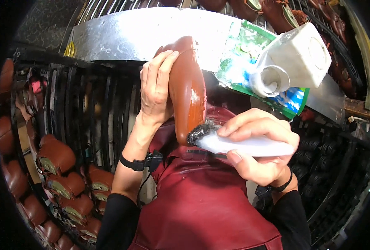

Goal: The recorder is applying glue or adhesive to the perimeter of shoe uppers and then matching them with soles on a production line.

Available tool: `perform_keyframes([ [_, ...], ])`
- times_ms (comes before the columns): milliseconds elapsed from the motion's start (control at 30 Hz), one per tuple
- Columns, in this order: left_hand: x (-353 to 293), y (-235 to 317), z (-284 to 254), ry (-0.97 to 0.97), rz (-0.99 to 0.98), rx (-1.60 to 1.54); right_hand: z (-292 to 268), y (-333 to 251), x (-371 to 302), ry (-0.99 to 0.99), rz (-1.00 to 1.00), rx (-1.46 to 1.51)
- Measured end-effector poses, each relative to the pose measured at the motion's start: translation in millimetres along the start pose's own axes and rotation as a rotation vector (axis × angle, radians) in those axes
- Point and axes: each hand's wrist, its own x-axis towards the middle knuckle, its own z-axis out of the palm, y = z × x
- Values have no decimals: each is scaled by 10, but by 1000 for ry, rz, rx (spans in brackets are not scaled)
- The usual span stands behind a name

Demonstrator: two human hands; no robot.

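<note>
1. Head view, handling: brown shoe (188, 83) is prob. mod. weight & stiff, w/ smooth skin that may be slippery where glossy & mark easily. Best hold: L side twd far end, clear of shiny R side.
2. Look: plain reddish-brown, rounded, wide at far end, narrower near; bright glare streaks on R.
3. Location: mid-scene, above red apron (197, 200), far end over near edge of metal table (122, 37); can't tell if touching.
4. L hand (156, 89): fingers clamped on shoe's L side, thumb hidden. R hand (272, 130): fingers & thumb pinched round white-handled brush (243, 146), black bristles touching shoe's near end, R side.
</note>
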Motion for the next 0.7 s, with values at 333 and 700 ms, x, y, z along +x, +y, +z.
perform_keyframes([
  [333, 752, -94, -289, -141, -95, -169, -268, -96, 856, -66, -293, -180],
  [700, 662, -758, 77, 28, -643, -1086, -282, 787, 309, 702, 167, 67],
])
